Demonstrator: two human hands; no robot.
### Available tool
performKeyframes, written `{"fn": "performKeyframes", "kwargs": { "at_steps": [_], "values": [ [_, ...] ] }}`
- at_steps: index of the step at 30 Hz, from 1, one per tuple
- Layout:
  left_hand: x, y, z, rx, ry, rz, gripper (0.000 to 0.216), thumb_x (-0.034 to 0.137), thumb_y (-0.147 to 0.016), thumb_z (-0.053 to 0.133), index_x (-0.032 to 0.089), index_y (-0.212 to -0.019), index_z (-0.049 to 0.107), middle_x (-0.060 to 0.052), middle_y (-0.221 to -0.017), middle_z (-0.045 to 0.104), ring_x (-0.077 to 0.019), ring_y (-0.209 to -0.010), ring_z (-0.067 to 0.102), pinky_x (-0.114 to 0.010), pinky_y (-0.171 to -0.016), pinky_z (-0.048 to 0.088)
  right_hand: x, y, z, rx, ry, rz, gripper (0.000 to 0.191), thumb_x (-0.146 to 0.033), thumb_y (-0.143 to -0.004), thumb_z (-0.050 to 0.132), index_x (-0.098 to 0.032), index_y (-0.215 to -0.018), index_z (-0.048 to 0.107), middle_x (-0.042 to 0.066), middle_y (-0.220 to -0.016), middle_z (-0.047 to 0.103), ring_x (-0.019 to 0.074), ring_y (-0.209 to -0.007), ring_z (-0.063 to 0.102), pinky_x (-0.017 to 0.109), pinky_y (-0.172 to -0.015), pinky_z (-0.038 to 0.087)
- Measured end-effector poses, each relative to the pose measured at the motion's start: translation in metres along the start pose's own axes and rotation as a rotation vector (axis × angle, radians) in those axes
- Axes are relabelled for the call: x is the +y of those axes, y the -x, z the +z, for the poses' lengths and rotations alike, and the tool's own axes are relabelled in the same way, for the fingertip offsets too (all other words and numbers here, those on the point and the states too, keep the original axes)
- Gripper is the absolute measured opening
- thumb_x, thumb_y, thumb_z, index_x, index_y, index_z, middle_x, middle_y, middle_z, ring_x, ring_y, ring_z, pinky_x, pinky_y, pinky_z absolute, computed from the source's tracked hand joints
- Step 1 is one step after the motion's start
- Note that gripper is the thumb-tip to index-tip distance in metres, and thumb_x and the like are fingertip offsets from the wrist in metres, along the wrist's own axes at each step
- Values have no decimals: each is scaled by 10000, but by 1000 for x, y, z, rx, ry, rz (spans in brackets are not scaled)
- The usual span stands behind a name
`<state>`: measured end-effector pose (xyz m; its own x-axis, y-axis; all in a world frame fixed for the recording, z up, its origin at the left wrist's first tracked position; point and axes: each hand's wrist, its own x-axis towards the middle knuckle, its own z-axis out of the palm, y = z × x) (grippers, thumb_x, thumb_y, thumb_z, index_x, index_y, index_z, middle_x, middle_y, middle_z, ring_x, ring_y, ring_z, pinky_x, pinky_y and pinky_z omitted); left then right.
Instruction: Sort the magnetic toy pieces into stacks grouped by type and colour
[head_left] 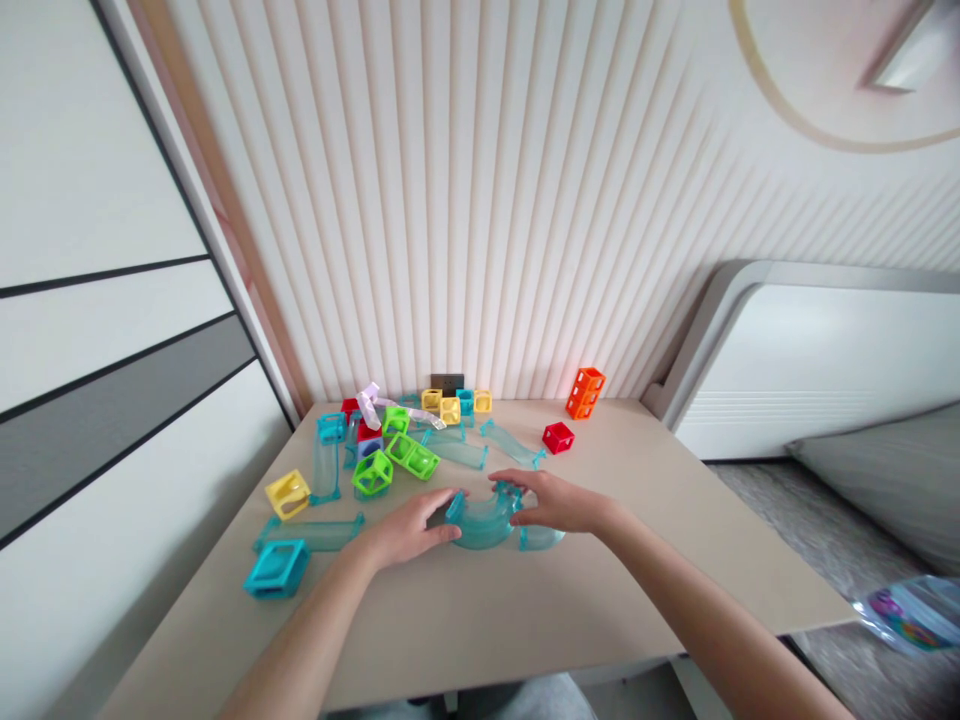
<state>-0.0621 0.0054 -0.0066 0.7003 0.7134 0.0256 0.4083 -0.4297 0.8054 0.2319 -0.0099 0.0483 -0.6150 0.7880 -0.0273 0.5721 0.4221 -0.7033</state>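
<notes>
Tbl (705, 530) R: room | ctr: teal curved tube (484, 528) blks | L-rear: grn cubes (412, 456)

Right hand (559, 499) seemingly hides part of the curved track (482, 527).

You are in a home bedroom: a headboard (840, 360) and pillow (892, 480) show beyond the right edge of your bench (675, 520).

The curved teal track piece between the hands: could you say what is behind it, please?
Behind the curved track piece are the tabletop and two teal tracks; what its body covers cannot be made out.
</notes>
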Motion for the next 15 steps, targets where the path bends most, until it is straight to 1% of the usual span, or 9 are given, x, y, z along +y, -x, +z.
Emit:
{"fn": "performKeyframes", "kwargs": {
  "at_steps": [2,4,6,8,11,15],
  "values": [
    [-1,1,-1,-2,-8,-19,659,576,-849,634,265,-1411,487,-96,-1440,548,-286,-1317,508,-415,-1114,370,1,-4,-1,-27,24,15,626,-298,-773,752,-308,-1364,548,44,-1146,694,242,-1034,647,365,-916,503],
    [-1,2,-1,0,-22,-38,745,564,-797,702,271,-1433,451,-96,-1459,526,-294,-1330,491,-419,-1117,365,0,-4,-1,-32,44,17,604,-294,-773,757,-298,-1343,558,41,-1090,701,238,-1015,650,356,-901,501],
    [-2,2,1,-1,-39,-52,836,526,-737,774,281,-1451,414,-94,-1476,503,-301,-1334,482,-424,-1117,364,-2,-2,0,-28,54,15,590,-311,-783,755,-282,-1339,559,58,-1121,697,248,-1031,651,364,-908,498],
    [-4,2,3,1,-57,-53,868,465,-703,815,289,-1449,407,-91,-1476,500,-302,-1324,489,-428,-1114,365,-3,2,3,-16,63,0,587,-345,-794,750,-274,-1344,558,79,-1205,679,267,-1084,640,380,-943,487],
    [-9,0,6,9,-77,-52,835,401,-700,822,299,-1430,430,-87,-1458,518,-295,-1310,502,-433,-1114,367,-3,6,9,-8,84,-25,589,-387,-799,745,-283,-1349,562,84,-1296,645,285,-1158,612,393,-999,461],
    [-10,-2,7,7,-109,-96,752,424,-708,808,274,-1380,504,-100,-1443,536,-306,-1321,492,-448,-1129,350,-2,9,14,7,93,-14,560,-407,-810,732,-287,-1333,573,82,-1284,650,291,-1155,614,404,-1001,466]
  ]
}}
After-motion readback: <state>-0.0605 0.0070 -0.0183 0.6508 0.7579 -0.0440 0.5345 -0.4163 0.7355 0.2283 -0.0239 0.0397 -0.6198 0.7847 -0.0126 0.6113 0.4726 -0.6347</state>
